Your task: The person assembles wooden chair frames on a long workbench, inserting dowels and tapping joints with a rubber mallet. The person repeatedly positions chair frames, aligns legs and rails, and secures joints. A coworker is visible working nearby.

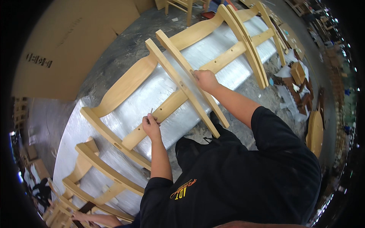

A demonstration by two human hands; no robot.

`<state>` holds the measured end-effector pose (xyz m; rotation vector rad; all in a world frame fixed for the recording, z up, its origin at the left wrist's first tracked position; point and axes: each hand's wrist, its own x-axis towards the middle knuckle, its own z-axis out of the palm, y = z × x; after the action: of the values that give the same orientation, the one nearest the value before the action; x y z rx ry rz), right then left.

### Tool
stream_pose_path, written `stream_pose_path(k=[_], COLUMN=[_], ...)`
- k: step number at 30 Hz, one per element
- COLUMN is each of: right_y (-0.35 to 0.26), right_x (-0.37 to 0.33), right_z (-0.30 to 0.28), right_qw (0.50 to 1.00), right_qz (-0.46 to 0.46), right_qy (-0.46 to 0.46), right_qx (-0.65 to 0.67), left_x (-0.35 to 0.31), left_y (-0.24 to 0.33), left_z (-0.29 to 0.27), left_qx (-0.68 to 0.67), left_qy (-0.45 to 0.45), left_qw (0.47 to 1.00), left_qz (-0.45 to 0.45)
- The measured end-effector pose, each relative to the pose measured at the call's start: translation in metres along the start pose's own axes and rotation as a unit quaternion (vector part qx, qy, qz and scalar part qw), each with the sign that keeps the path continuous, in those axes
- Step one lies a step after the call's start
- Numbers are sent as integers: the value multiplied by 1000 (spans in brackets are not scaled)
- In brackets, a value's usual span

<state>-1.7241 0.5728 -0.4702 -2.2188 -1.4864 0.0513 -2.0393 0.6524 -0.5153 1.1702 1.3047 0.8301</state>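
Several pale wooden chair-back frames lie side by side on a bench wrapped in clear plastic. My left hand [152,127] is closed over the lower rail [167,106] of the middle frame, close to its drilled holes. A thin metal pin [152,110] sticks up from its fingers. My right hand [206,81] is closed at the near upright [182,59] of the neighbouring frame. Its fingertips pinch something small and dark at the post's edge, too small to name. Beside that post runs the middle frame's right upright [173,74], with a slot in its face.
Large cardboard [72,41] stands at the upper left. At the lower left, a co-worker's hand [79,216] is among more chair frames [108,171]. Wood scraps and plastic [298,89] lie on the floor at right, near a stack of round wooden boards [315,133]. A chair [186,9] stands behind the bench.
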Motion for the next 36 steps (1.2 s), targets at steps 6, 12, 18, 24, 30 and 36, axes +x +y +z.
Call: stream_pose_path(k=[6,12,18,24,30,36], right_y=[26,15,16,-6,-11,33], right_x=[18,32,37,38,1,-62], right_z=[-8,-26,-32,-48,-83,-123], right_qw=[987,946,919,926,953,870], right_qz=[-130,-170,-205,-75,-109,-122], right_qy=[-85,-229,-273,-321,-269,-398], right_qx=[-45,-152,-198,-185,-81,264], left_x=[-116,-241,-279,-270,-226,-195], left_y=[-18,-36,-38,-47,-7,80], left_z=[23,65,50,31,77,184], left_qx=[-27,-108,-116,-92,154,202], left_qy=[113,213,270,260,167,-57], left_qw=[992,965,951,958,969,973], left_qz=[-57,-108,-95,-79,100,92])
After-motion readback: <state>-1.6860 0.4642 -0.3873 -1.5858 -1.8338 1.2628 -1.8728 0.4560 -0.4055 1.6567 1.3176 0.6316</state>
